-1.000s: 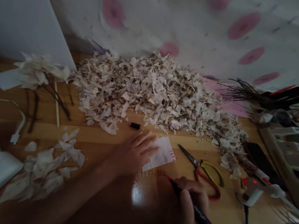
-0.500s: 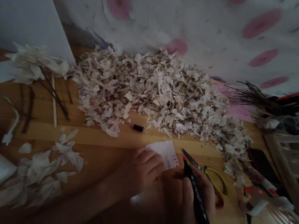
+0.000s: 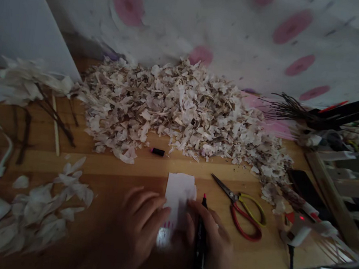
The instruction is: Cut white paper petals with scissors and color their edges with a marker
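A small white paper piece (image 3: 179, 191) with pink marks along its near edge lies on the wooden table (image 3: 149, 170). My left hand (image 3: 137, 225) rests on the table with its fingertips on the paper's left near corner. My right hand (image 3: 214, 248) grips a black marker (image 3: 200, 237) with a pink tip, pointing away from me, and its fingers touch the paper's right near corner. The marker's black and pink cap (image 3: 157, 151) lies beyond the paper, at the edge of the scrap heap.
A large heap of pale paper scraps (image 3: 182, 108) covers the table's back. Red and yellow scissors (image 3: 242, 205) and a glue gun (image 3: 302, 226) lie to the right. Cut white petals (image 3: 46, 205) and paper flowers on stems (image 3: 31, 83) sit at left.
The paper has been turned, so the pink marks now face me instead of pointing right. Both hands drew closer to me. The marker now points away along the paper's right side.
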Motion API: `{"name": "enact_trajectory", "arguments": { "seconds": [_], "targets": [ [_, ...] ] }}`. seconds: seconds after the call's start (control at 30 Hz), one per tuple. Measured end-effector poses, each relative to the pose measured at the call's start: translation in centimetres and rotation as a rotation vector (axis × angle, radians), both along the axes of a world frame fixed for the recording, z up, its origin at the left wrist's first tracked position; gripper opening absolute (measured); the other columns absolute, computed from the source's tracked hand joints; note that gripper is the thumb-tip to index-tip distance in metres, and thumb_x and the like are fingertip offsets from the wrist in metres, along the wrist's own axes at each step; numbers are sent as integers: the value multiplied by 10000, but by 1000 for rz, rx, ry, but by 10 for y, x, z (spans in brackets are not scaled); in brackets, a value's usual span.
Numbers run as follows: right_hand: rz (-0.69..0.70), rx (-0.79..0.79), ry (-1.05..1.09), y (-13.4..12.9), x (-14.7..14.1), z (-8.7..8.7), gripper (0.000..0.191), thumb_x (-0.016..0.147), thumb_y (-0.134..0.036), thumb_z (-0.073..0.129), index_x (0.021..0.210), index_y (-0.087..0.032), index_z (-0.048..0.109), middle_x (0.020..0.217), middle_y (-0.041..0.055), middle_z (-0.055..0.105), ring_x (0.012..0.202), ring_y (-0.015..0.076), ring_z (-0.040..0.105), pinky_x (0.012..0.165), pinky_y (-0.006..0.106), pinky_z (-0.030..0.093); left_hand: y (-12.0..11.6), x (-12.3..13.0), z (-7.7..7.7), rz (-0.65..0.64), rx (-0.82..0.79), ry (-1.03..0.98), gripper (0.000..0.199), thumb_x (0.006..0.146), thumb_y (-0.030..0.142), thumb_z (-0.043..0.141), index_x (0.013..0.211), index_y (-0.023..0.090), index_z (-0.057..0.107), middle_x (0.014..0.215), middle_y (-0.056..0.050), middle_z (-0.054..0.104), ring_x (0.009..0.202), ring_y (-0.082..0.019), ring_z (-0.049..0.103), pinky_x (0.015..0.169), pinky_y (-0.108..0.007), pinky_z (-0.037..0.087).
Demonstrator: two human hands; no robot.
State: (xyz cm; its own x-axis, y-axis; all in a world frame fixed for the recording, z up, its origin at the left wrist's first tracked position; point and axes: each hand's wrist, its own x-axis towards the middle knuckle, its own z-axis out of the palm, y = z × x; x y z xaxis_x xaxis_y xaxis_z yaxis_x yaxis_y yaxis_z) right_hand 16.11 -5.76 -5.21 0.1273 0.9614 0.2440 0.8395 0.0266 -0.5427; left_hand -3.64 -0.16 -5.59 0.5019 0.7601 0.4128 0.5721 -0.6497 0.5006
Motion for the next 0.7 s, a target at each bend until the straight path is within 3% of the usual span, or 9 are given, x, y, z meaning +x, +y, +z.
{"name": "enact_trajectory", "arguments": {
  "seconds": [0.17, 0.3, 0.43, 0.53, 0.63, 0.7],
  "targets": [
    [-99, -47, 203, -13, -9, 2, 218, 1029, -343, 534, 1115, -259, 717, 939, 27, 816, 815, 182, 792, 715, 250, 612, -12, 15, -16, 67, 53, 184, 281, 1020, 176, 520, 1235, 189, 700, 1344, -101, 719, 1252, -295, 581, 1095, -510, 361],
    [-199, 11, 321, -18, 2, 7, 413, 1050, -537, 442, 1104, -241, 726, 882, 30, 813, 838, 213, 778, 741, 295, 594, -1, 11, -30, 79, 114, 313, 253, 1012, 244, 582, 1215, 304, 719, 1437, -103, 664, 1322, -307, 551, 1079, -545, 369],
    [-253, 181, 451, -19, 20, -6, 595, 1004, -677, 390, 1108, -175, 693, 762, 50, 732, 572, 196, 663, 534, 313, 522, 23, 6, -25, -9, 183, 352, 338, 1044, 199, 495, 1271, 356, 691, 1525, -104, 581, 1396, -293, 492, 1087, -559, 373],
    [-273, 304, 505, -20, 27, -24, 413, 1011, -586, 459, 1034, -204, 617, 752, 16, 673, 497, 146, 598, 457, 256, 472, 40, 11, -16, -96, 204, 258, 354, 1061, 196, 445, 1272, 326, 697, 1489, -100, 608, 1380, -293, 504, 1092, -536, 392],
    [-299, 355, 463, -18, 30, -32, 157, 1012, -391, 569, 1056, -240, 566, 759, -32, 643, 520, 121, 599, 498, 224, 488, 44, 19, -12, -186, 151, 282, 312, 1051, 216, 487, 1281, 275, 689, 1485, -118, 607, 1351, -319, 532, 1077, -538, 422],
    [-280, 353, 394, -12, 32, -29, 177, 947, -325, 690, 1075, -249, 594, 817, -20, 680, 609, 138, 651, 582, 246, 529, 40, 24, -11, -162, 58, 330, 314, 1027, 259, 557, 1326, 239, 650, 1467, -140, 613, 1286, -325, 580, 1023, -522, 471]
  ]
}}
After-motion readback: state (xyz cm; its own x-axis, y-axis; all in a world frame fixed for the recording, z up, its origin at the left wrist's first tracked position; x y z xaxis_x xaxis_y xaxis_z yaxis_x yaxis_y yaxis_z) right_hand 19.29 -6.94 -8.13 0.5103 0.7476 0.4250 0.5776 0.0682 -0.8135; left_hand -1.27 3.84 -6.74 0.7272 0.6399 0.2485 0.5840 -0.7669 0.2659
